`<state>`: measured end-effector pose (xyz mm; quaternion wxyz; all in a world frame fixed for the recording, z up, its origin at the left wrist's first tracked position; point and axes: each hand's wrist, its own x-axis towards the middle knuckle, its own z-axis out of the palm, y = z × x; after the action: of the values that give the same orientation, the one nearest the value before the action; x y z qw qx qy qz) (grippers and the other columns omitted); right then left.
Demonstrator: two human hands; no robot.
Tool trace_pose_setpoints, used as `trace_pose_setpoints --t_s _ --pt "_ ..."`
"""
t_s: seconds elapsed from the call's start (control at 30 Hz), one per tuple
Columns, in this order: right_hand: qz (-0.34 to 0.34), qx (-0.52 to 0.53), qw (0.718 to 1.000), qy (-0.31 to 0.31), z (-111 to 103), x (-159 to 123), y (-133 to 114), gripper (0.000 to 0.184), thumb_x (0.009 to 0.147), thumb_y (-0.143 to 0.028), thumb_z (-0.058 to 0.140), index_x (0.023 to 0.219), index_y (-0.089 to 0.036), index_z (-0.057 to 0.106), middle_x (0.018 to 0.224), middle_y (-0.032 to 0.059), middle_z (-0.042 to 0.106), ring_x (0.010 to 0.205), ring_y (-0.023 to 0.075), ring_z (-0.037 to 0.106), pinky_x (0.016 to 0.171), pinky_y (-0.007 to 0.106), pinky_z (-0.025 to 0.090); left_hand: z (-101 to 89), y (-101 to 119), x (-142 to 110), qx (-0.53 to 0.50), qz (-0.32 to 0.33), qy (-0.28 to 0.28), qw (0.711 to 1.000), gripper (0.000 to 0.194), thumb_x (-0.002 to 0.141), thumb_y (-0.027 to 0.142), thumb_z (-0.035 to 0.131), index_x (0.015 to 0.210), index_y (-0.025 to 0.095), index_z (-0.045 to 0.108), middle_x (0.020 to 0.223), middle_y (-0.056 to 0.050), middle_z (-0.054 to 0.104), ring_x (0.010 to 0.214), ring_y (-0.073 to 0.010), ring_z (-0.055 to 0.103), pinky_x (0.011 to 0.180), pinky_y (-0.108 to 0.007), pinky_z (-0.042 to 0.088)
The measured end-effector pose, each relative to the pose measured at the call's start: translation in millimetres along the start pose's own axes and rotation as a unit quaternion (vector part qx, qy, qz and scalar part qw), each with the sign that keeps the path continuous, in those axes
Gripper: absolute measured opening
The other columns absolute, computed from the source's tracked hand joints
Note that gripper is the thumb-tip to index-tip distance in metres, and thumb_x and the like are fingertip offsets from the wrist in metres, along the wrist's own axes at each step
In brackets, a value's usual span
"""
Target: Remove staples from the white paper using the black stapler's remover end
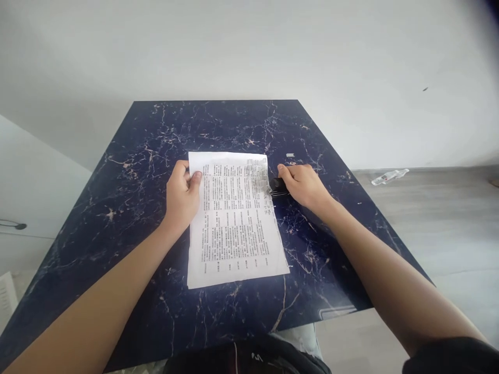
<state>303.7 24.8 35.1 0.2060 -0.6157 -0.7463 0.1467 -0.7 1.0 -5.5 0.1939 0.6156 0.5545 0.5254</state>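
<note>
A stack of printed sheets (234, 223) lies on the dark table, its rows of text running sideways. At its upper left edge, my left hand (183, 192) pinches the paper, with the thumb on top and the fingers underneath. My right hand (302, 184) is closed around what looks like a black stapler (277, 183) at the right edge of the sheets. A grey smear covers the paper by its tip, so the front end is unclear. Small marks run down the right edge of the paper. Just beyond my right hand lies a small pale strip (290, 155).
The blue marble-patterned table (152, 135) stands against a white wall (234, 47). On the floor at the right lies a clear plastic wrapper or package (390, 177). A dark round-ended item with a cable (19, 226) shows at the far left.
</note>
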Motion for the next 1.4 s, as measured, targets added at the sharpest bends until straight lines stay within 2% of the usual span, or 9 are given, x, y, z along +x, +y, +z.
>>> trace_pose_setpoints --t_s 0.13,0.33,0.5,1.0,1.4 --pt "0.006 -0.006 1.0 0.005 0 0 -1 0.055 0.107 -0.047 0.035 0.057 -0.023 0.037 0.055 0.0025 0.048 0.053 0.0165 0.043 0.058 0.034 0.026 -2.7 2 0 0.013 0.007 0.022 1.0 0.01 0.099 0.027 0.058 0.109 0.023 0.057 0.08 0.0 0.069 0.068 -0.0162 0.068 0.064 -0.028 0.053" --pt "0.016 -0.024 0.999 0.017 3 -2 -4 0.052 0.107 -0.043 0.034 0.063 -0.022 0.053 0.064 0.006 0.061 0.063 0.0202 0.056 0.063 0.035 0.033 -2.5 0 1 0.023 0.003 0.02 1.0 0.01 0.1 0.031 0.057 0.107 0.024 0.057 0.077 0.0 0.067 0.066 -0.0162 0.068 0.062 -0.028 0.055" --pt "0.019 -0.065 0.997 0.02 6 -4 -6 0.052 0.107 -0.043 0.032 0.068 -0.022 0.06 0.07 0.0089 0.065 0.065 0.0222 0.059 0.063 0.036 0.034 -1.7 -3 1 0.025 0.007 0.023 0.999 0.011 0.101 0.032 0.057 0.108 0.024 0.056 0.082 0.0 0.07 0.067 -0.0154 0.07 0.059 -0.025 0.054" --pt "0.036 -0.108 0.992 0.056 12 -7 -12 0.052 0.107 -0.043 0.033 0.064 -0.022 0.056 0.066 0.0087 0.062 0.057 0.0195 0.052 0.056 0.034 0.029 -2.6 -1 0 0.026 -0.002 0.013 1.0 0.014 0.102 0.035 0.057 0.109 0.023 0.056 0.089 -0.002 0.074 0.075 -0.0174 0.074 0.061 -0.026 0.057" --pt "0.025 -0.142 0.989 0.042 14 -8 -12 0.056 0.107 -0.045 0.03 0.067 -0.02 0.06 0.073 0.0126 0.064 0.063 0.0218 0.057 0.059 0.035 0.036 -1.7 2 -1 -0.007 -0.027 0.015 1.0 0.013 0.101 0.033 0.06 0.109 0.024 0.057 0.091 -0.003 0.073 0.086 -0.0207 0.075 0.069 -0.03 0.059"
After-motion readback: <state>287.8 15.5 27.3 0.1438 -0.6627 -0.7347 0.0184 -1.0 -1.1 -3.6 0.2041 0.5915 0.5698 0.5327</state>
